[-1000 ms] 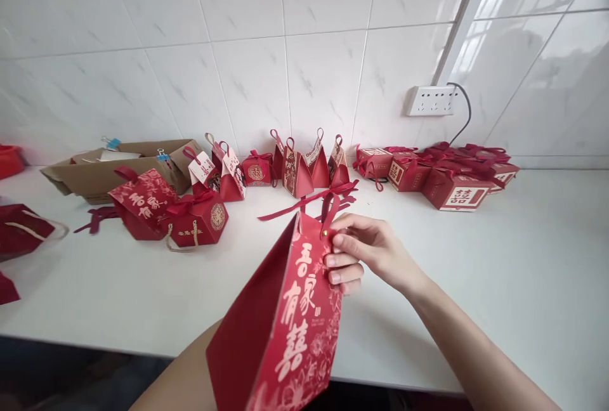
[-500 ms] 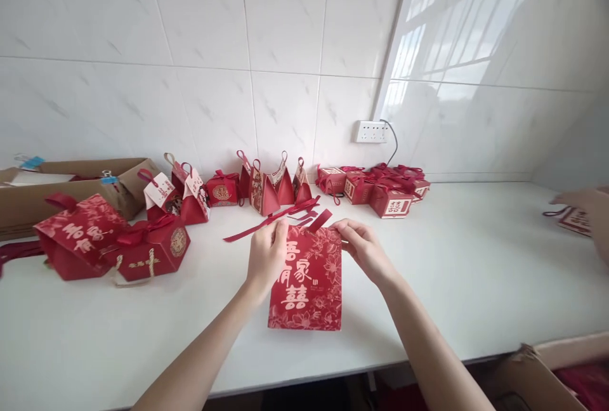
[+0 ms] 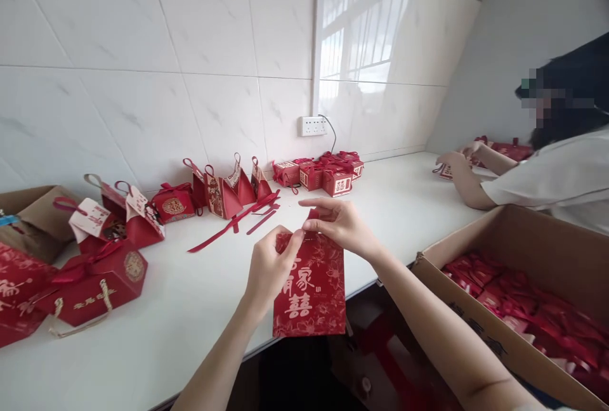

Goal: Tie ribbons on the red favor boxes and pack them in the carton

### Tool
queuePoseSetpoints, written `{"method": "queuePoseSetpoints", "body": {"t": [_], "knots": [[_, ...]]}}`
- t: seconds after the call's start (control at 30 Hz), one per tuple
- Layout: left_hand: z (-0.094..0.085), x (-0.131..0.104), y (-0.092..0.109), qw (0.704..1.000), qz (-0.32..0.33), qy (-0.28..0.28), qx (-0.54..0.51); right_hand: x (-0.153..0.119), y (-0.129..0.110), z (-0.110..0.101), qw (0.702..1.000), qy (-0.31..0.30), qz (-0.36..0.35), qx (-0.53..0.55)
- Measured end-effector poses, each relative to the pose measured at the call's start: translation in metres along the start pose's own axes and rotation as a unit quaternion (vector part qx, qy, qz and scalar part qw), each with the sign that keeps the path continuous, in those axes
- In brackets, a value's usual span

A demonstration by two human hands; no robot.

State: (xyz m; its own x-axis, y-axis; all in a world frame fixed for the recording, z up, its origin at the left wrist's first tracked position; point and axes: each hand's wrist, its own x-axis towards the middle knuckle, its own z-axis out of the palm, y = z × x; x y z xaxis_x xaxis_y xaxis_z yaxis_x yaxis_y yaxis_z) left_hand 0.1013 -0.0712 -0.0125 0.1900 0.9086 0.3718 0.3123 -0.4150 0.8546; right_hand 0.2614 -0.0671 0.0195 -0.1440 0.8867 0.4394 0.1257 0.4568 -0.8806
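Observation:
A flat red card piece [image 3: 316,293] with pink characters and flower prints hangs upright over the table's front edge. My left hand [image 3: 276,265] grips its upper left side, thumb in front. At the top edge, my right hand [image 3: 333,224] pinches the small red ribbon loop [image 3: 313,214] between thumb and fingers; the loop is mostly hidden by the fingers. Beyond my hands, loose red ribbons [image 3: 238,223] lie on the white table [image 3: 204,297].
Folded red boxes [image 3: 221,198] line the wall, with more ribboned ones [image 3: 337,182] near a socket [image 3: 313,125]. Large boxes [image 3: 95,281] stand left. An open carton [image 3: 495,227] of red items is front right. Behind it a person [image 3: 552,163] handles a card.
The view has swung right, bringing the person and the carton into view. My right hand has moved from the card's upper right corner to its ribbon loop, close beside my left hand.

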Motion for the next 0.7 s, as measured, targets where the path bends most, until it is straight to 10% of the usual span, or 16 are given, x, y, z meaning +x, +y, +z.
{"method": "queuePoseSetpoints", "body": {"t": [0.47,0.7], "knots": [[0.007,-0.032,0.046,0.999,0.014,-0.044,-0.029,-0.045,-0.043,-0.024,1.0,0.027,0.001,0.012],[0.02,-0.047,0.041,0.954,-0.033,-0.233,-0.185,-0.098,-0.048,-0.064,0.979,-0.165,0.032,0.115]]}}
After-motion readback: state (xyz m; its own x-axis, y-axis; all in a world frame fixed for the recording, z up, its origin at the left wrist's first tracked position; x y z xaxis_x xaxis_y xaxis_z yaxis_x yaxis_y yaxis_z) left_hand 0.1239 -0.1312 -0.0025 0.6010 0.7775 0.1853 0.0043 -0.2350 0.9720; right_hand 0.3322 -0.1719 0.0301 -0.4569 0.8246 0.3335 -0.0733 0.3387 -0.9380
